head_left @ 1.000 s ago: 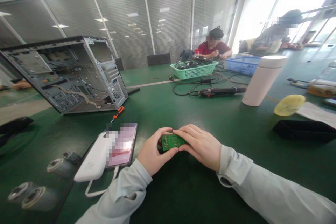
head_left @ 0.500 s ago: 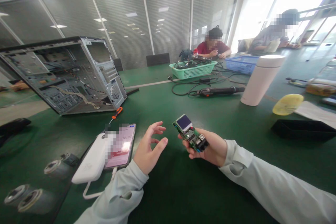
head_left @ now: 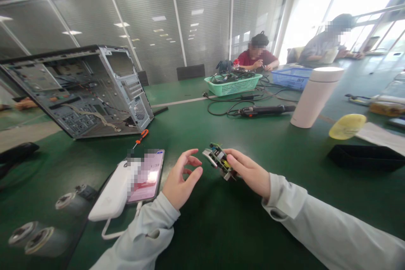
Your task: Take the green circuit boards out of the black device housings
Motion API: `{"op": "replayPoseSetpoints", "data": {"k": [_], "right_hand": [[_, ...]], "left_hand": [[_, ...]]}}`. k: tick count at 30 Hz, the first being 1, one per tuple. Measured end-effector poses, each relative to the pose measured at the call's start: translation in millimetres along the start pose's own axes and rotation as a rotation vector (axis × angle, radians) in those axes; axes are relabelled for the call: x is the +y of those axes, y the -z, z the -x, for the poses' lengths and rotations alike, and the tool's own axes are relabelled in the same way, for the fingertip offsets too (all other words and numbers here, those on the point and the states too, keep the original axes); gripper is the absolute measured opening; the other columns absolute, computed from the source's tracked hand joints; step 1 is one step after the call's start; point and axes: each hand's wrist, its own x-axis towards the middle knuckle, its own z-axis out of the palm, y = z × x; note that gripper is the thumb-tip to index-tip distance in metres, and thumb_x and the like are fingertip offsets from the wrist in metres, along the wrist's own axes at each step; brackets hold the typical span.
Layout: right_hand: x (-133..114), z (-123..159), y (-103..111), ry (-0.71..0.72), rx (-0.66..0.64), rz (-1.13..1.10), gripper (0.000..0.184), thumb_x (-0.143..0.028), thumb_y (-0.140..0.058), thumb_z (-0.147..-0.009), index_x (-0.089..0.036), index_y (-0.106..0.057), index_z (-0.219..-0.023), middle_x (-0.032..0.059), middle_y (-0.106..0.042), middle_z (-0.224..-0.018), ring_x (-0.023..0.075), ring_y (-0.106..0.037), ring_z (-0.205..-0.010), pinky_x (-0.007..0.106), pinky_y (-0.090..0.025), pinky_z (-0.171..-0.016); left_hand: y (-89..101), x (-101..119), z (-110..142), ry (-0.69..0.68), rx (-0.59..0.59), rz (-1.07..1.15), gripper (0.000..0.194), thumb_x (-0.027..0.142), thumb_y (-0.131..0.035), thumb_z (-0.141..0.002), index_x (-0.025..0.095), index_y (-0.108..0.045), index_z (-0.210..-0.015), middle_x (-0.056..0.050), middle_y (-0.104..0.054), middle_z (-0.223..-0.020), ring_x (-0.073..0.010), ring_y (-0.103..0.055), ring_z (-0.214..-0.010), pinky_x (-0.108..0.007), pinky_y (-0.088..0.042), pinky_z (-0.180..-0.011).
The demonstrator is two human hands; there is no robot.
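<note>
A small green circuit board (head_left: pixel 220 158) with a screen is pinched in my right hand (head_left: pixel 251 171), thumb on the near side. The board is turned edge-on, so the screen's face is hidden from me. To its left, my left hand (head_left: pixel 182 179) is held with fingers curved and apart, nothing between them, just short of touching the board. Left of that hand lie a phone (head_left: pixel 148 177) with a lit screen and a white power bank (head_left: pixel 110 196), with a white cable by them.
An opened computer case (head_left: pixel 95 93) stands at the left, an orange-handled screwdriver (head_left: pixel 142 136) before it. Metal cylinders (head_left: pixel 47 240) lie near left. Farther off are a corded black tool (head_left: pixel 265 110), a green basket (head_left: pixel 234 85), a pink tumbler (head_left: pixel 316 99) and a black tray (head_left: pixel 363 157). Two people sit beyond.
My right hand has rotated the circuit board, so its screen no longer faces me and its edge shows. My left hand has stayed almost still, shifting slightly.
</note>
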Motion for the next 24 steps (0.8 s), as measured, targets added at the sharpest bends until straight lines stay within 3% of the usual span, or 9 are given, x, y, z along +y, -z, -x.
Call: {"op": "replayPoseSetpoints", "data": {"k": [2,5,9,12,15,18,21,24], "right_hand": [[0,1,2,0.144,0.076,0.190,0.045,-0.050,-0.044,-0.091,-0.015,-0.050,-0.119,0.0112,-0.051,-0.113,0.0206,-0.049,-0.106,0.042,-0.041,-0.100],[-5,4,11,0.298,0.139,0.422,0.041,-0.046,-0.050,-0.089,-0.019,-0.055,-0.119,0.0099,-0.051,-0.111,0.0235,-0.048,-0.104,0.046,-0.039,-0.098],[-11,17,51,0.415,0.237,0.724,0.045,-0.054,-0.049,-0.091,-0.021,-0.058,-0.121,0.0099,-0.052,-0.112,0.0258,-0.047,-0.105,0.047,-0.038,-0.097],[-9,38,105,0.446,0.383,1.134,0.055,-0.062,-0.031,-0.096,-0.020,-0.056,-0.123,0.0104,-0.054,-0.112,0.0236,-0.052,-0.100,0.041,-0.043,-0.091],[1,69,176,0.367,0.516,1.310,0.068,-0.070,-0.022,-0.093,-0.015,-0.055,-0.118,0.0141,-0.056,-0.105,0.0257,-0.055,-0.095,0.041,-0.044,-0.087],[17,105,251,0.255,0.632,1.467,0.067,-0.067,-0.019,-0.092,-0.016,-0.052,-0.120,0.0149,-0.057,-0.103,0.0278,-0.055,-0.095,0.042,-0.044,-0.082],[35,136,310,0.193,0.578,1.514,0.064,-0.068,-0.023,-0.090,-0.022,-0.052,-0.124,0.0135,-0.055,-0.117,0.0293,-0.054,-0.106,0.044,-0.042,-0.088],[51,155,340,0.099,0.477,1.447,0.066,-0.073,-0.027,-0.088,-0.024,-0.053,-0.124,0.0131,-0.055,-0.119,0.0270,-0.053,-0.109,0.042,-0.040,-0.093]], "left_hand": [[0.1,-1,0,0.001,-0.004,-0.006,0.036,0.021,-0.067,-0.072,0.022,-0.061,-0.107,-0.002,-0.065,-0.084,-0.0214,-0.061,-0.086,-0.030,-0.046,-0.071],[0.8,-1,0,-0.003,-0.007,-0.021,0.036,0.019,-0.065,-0.072,0.022,-0.060,-0.108,-0.002,-0.064,-0.084,-0.0215,-0.061,-0.086,-0.031,-0.046,-0.071],[0.9,0,0,-0.005,-0.009,-0.044,0.037,0.018,-0.063,-0.071,0.022,-0.060,-0.107,-0.003,-0.064,-0.085,-0.0222,-0.060,-0.089,-0.031,-0.046,-0.070],[-0.1,-1,1,-0.005,-0.013,-0.058,0.037,0.019,-0.062,-0.071,0.023,-0.059,-0.107,-0.003,-0.064,-0.085,-0.0219,-0.060,-0.090,-0.030,-0.046,-0.069],[-0.6,-6,-1,0.002,-0.010,-0.082,0.038,0.021,-0.062,-0.071,0.023,-0.058,-0.108,-0.002,-0.063,-0.086,-0.0215,-0.060,-0.089,-0.030,-0.046,-0.068],[0.3,-13,-3,0.014,-0.002,-0.111,0.039,0.025,-0.061,-0.071,0.021,-0.056,-0.110,-0.002,-0.062,-0.087,-0.0213,-0.060,-0.088,-0.030,-0.046,-0.066],[1.8,-17,-5,0.015,0.000,-0.134,0.038,0.027,-0.059,-0.073,0.021,-0.055,-0.111,-0.002,-0.061,-0.089,-0.0206,-0.060,-0.087,-0.031,-0.047,-0.065],[2.7,-18,-6,0.009,-0.004,-0.154,0.038,0.028,-0.058,-0.074,0.020,-0.055,-0.112,-0.002,-0.061,-0.089,-0.0207,-0.060,-0.088,-0.031,-0.048,-0.065]]}}
